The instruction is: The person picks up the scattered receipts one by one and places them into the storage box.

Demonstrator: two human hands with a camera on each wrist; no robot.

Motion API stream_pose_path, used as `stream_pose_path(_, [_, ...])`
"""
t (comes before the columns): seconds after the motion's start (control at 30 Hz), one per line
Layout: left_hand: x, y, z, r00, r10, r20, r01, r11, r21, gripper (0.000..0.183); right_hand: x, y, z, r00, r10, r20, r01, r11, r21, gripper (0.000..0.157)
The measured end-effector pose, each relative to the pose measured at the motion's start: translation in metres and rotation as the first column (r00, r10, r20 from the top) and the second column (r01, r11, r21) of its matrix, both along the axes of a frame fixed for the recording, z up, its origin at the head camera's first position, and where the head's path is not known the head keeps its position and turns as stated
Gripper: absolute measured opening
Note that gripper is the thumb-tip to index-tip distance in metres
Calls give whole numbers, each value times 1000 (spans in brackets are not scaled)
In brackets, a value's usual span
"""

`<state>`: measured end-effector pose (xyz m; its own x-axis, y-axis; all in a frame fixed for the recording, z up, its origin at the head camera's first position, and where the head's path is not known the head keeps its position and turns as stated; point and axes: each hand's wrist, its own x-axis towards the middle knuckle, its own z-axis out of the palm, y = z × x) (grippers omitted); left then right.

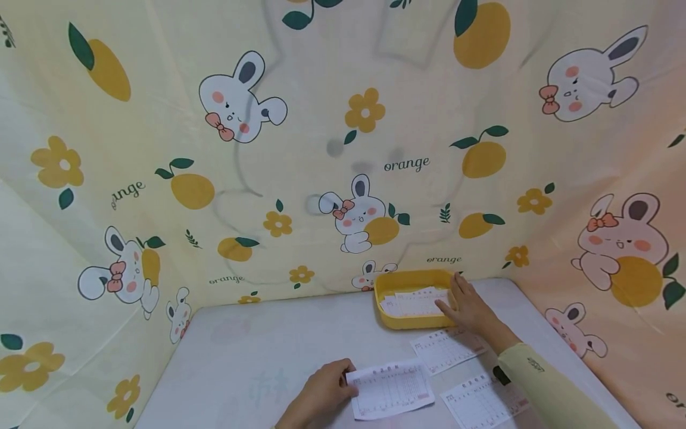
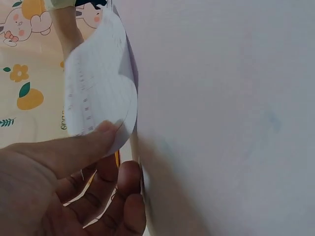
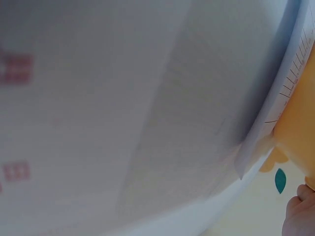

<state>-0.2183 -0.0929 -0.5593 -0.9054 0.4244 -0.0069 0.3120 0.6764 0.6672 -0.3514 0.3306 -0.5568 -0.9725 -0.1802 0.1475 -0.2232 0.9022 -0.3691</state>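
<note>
Paper slip (image 1: 393, 393) extends right from our left grip (image 1: 323, 388), pinched at its edge; beyond, our right grip (image 1: 477, 313) clasps the yellow tray (image 1: 415, 322). Worktop (image 1: 241, 351) spreads leftward; on the cloth (image 1: 311, 155) behind we read "orange".

On my feed, a creased cream curtain (image 1: 161, 107) lines the far side and both flanks, printed with white rabbits (image 1: 238, 98), oranges (image 1: 193, 192) and yellow flowers (image 1: 365, 110). I see its right side tinted peach, above a pale tabletop (image 1: 241, 339) in soft light.
</note>
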Motion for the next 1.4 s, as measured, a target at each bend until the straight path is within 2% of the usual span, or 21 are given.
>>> stream_pose_path(0.2, [-3,-6,2,1000,4,-27,-3,999,49,21,-1,0,-1,1000,-8,-6,8,1000,9,104])
stream_pose_path(0.37, [-8,-8,7,999,45,18,-46,993,111,25,-1,-1,-1,1000,-7,-14,7,1000,8,103])
stream_pose_path(0.57, [-13,-9,8,998,62,31,-68,965,253,24,0,-1,0,1000,-1,-8,1,1000,-1,103])
stream_pose_path(0.73, [-15,-11,9,996,86,35,-93,939,330,21,0,0,0,1000,1,-10,-1,1000,1,102])
stream_pose_path(0.97, [-20,-13,10,985,149,85,-170,916,362,15,0,-1,0,1000,-8,0,8,1000,4,103])
stream_pose_path(1.4, [-35,-22,17,986,141,90,-166,886,434,14,-1,-1,0,1000,-16,6,16,1000,14,105])
